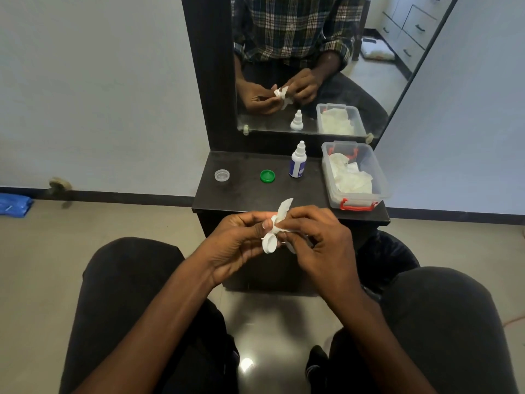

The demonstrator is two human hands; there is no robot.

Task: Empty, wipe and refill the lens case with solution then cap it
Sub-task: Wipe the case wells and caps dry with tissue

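1. The left hand (241,245) grips the white lens case (269,243) near the front edge of the dark table (250,194), its fingers curled round it.
2. The right hand (318,237) pinches a white tissue (281,216) against the case's far well.
3. On the table, a clear cap (222,175) lies far left, a green cap (267,176) right of it, then the solution bottle (297,162) upright.
4. A clear plastic box (380,177) holding tissues sits at the table's right.

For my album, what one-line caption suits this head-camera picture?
Left hand holds the white lens case while right hand wipes it with tissue.
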